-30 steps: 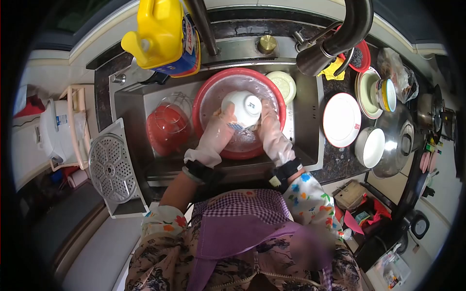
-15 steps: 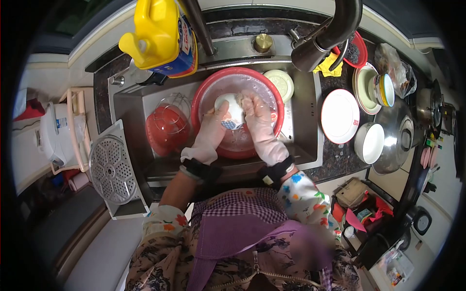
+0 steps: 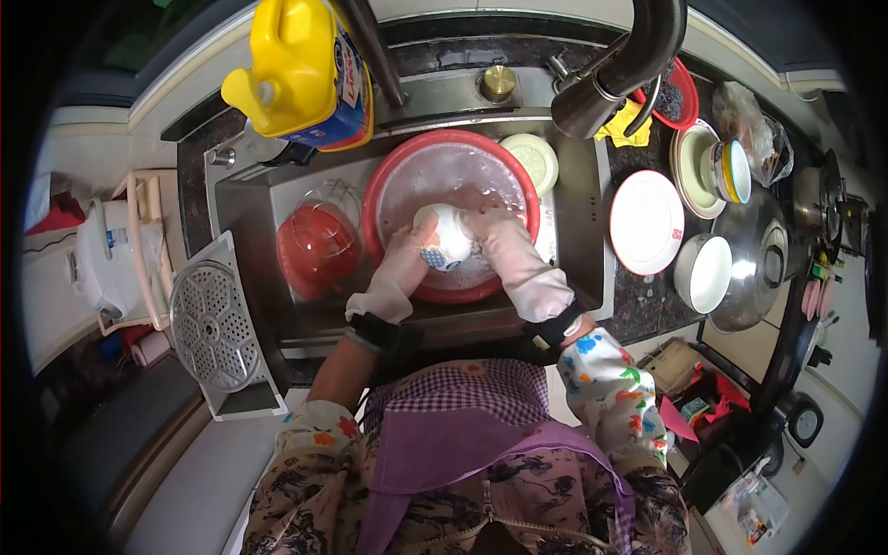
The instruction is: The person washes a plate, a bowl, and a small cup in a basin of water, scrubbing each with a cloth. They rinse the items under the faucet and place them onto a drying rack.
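Observation:
Over a red basin (image 3: 374,190) of soapy water in the sink, a small white bowl with a blue pattern (image 3: 448,242) is held tilted. My left hand (image 3: 407,254), in a translucent glove, grips its left side with the thumb on top. My right hand (image 3: 497,237), gloved too, is at the bowl's right side, its fingers closed and partly hidden; what they hold, if anything, cannot be made out. Behind the basin's right side lies a pale green round dish (image 3: 532,163). A red basket (image 3: 316,245) with a wire rack is in the sink to the left.
A yellow jug (image 3: 305,74) stands behind the sink at the left. The dark faucet (image 3: 592,97) reaches over the back right edge. On the right counter are a white plate (image 3: 647,223), a white bowl (image 3: 703,274), stacked dishes (image 3: 694,166) and a large lid (image 3: 754,268). A perforated steel disc (image 3: 215,326) is at left.
The patterned bowl has moved slightly down and turned. My right hand has shifted down, and its forearm has swung outward to the right.

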Demonstrator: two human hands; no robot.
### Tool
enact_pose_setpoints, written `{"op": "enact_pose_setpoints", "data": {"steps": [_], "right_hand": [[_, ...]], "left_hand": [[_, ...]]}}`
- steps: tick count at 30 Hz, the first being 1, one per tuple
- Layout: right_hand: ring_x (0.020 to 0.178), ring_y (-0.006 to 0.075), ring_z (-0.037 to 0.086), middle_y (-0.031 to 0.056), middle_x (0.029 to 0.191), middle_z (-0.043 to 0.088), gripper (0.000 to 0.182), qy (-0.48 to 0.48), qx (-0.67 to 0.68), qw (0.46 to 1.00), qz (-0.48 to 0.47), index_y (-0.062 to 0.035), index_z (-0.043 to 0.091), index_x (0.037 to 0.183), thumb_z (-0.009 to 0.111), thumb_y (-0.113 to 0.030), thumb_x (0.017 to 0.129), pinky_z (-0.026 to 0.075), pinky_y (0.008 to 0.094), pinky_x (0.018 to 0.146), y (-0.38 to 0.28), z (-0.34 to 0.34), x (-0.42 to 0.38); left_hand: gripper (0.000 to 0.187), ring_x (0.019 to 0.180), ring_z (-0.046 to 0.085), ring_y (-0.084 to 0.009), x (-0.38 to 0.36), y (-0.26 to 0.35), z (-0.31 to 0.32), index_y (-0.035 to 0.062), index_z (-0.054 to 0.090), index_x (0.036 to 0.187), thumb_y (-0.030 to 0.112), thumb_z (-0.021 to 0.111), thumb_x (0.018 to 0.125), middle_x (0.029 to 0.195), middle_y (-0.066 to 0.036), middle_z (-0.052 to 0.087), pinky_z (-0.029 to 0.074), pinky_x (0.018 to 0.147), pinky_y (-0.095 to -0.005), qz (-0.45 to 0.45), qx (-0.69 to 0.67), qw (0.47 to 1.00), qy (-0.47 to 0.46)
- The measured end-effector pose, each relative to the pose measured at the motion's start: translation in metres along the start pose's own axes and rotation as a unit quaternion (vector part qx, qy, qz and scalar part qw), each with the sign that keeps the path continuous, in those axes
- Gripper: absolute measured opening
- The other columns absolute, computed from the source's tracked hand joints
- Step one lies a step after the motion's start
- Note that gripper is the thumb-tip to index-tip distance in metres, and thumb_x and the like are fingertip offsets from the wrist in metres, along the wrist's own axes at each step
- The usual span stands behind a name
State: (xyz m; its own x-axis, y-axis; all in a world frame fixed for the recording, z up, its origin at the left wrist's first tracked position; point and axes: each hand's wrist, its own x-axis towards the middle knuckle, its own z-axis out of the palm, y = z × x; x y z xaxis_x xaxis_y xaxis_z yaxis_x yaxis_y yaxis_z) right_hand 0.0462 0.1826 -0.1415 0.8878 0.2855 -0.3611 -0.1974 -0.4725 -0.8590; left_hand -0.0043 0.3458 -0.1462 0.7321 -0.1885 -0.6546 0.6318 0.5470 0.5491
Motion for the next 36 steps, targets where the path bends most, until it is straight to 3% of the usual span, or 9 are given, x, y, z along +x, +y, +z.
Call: {"op": "enact_pose_setpoints", "data": {"steps": [3, 5, 10, 15, 19, 22, 29, 33, 36], "right_hand": [[0.066, 0.0169, 0.052, 0.0066, 0.074, 0.059, 0.022, -0.076, -0.177, 0.907, 0.375, -0.0021, 0.063, 0.084, 0.045, 0.010, 0.080, 0.042, 0.0292, 0.059, 0.013, 0.003, 0.009], [0.064, 0.0134, 0.053, 0.0056, 0.075, 0.060, 0.018, -0.070, 0.087, 0.981, -0.160, 0.0004, 0.063, 0.084, 0.048, 0.010, 0.082, 0.042, 0.0252, 0.056, 0.028, -0.024, -0.020], [0.064, 0.0046, 0.049, -0.0016, 0.072, 0.056, 0.009, 0.049, 0.487, 0.856, 0.168, -0.0041, 0.057, 0.083, 0.055, 0.004, 0.084, 0.042, 0.0184, 0.059, 0.029, -0.038, -0.030], [0.070, 0.0058, 0.052, -0.0013, 0.077, 0.058, 0.007, 0.034, 0.208, 0.977, 0.011, -0.0052, 0.054, 0.083, 0.056, 0.001, 0.086, 0.044, 0.0173, 0.065, 0.072, -0.016, -0.050], [0.071, 0.0062, 0.052, -0.0018, 0.076, 0.057, 0.005, 0.046, 0.475, 0.877, 0.047, -0.0047, 0.056, 0.084, 0.057, -0.001, 0.087, 0.045, 0.0200, 0.065, 0.102, 0.009, -0.052], [0.068, 0.0073, 0.050, -0.0009, 0.074, 0.056, 0.002, 0.078, 0.211, 0.974, 0.013, -0.0032, 0.057, 0.084, 0.057, -0.004, 0.086, 0.044, 0.0208, 0.063, 0.050, -0.018, -0.073], [0.065, 0.0047, 0.047, -0.0037, 0.075, 0.052, 0.003, 0.076, 0.296, 0.951, 0.032, -0.0038, 0.057, 0.090, 0.058, -0.004, 0.087, 0.039, 0.0169, 0.057, 0.073, -0.020, -0.087], [0.063, 0.0042, 0.045, -0.0036, 0.075, 0.052, 0.005, 0.063, 0.520, 0.850, 0.064, -0.0071, 0.058, 0.090, 0.061, -0.008, 0.086, 0.038, 0.0190, 0.054, 0.079, -0.018, -0.090], [0.097, 0.0144, 0.050, 0.0093, 0.114, 0.049, 0.044, -0.029, 0.722, 0.691, 0.022, -0.0107, 0.037, 0.123, 0.060, -0.025, 0.088, 0.044, 0.0287, 0.090, 0.121, 0.018, -0.177]], "left_hand": [[0.043, 0.092, 0.061, -0.0192, 0.005, -0.003, -0.001, -0.0039, 0.052, 0.117, 0.031, 0.053, 0.092, 0.106, -0.011, 0.062, 0.047, 0.082, -0.0318, 0.002, 0.059, 0.997, 0.039], [0.041, 0.092, 0.061, -0.0174, 0.015, 0.001, 0.004, -0.0043, 0.053, 0.116, 0.028, 0.053, 0.092, 0.106, -0.010, 0.062, 0.046, 0.082, -0.0290, 0.035, 0.242, 0.969, 0.028], [0.039, 0.094, 0.058, -0.0210, 0.037, 0.004, 0.017, 0.0001, 0.055, 0.116, 0.030, 0.052, 0.090, 0.107, -0.011, 0.061, 0.043, 0.083, -0.0311, 0.104, 0.412, 0.905, -0.015], [0.028, 0.098, 0.056, -0.0318, 0.066, -0.014, -0.004, 0.0023, 0.059, 0.104, 0.022, 0.050, 0.087, 0.102, -0.018, 0.060, 0.042, 0.087, -0.0370, 0.273, 0.683, 0.668, -0.117], [0.032, 0.087, 0.061, -0.0188, 0.077, -0.017, 0.000, -0.0024, 0.059, 0.108, 0.016, 0.059, 0.082, 0.095, -0.009, 0.065, 0.046, 0.078, -0.0311, 0.083, 0.365, 0.927, -0.024], [0.035, 0.089, 0.059, -0.0154, 0.074, 0.006, -0.004, -0.0021, 0.055, 0.113, 0.021, 0.057, 0.088, 0.101, -0.008, 0.062, 0.047, 0.079, -0.0284, -0.012, 0.052, 0.999, -0.006], [0.036, 0.102, 0.054, -0.0154, 0.020, 0.032, 0.080, -0.0023, 0.050, 0.117, 0.020, 0.055, 0.089, 0.115, -0.006, 0.056, 0.045, 0.085, -0.0289, 0.189, 0.307, 0.914, -0.185], [0.034, 0.111, 0.048, -0.0217, -0.002, 0.037, 0.193, -0.0005, 0.050, 0.117, 0.015, 0.054, 0.088, 0.106, -0.008, 0.056, 0.040, 0.092, -0.0350, -0.039, 0.352, 0.874, -0.334], [0.029, 0.116, 0.042, -0.0244, -0.008, 0.010, 0.209, 0.0008, 0.049, 0.117, 0.011, 0.047, 0.090, 0.114, -0.012, 0.050, 0.033, 0.099, -0.0370, 0.341, 0.487, 0.707, -0.384]]}}
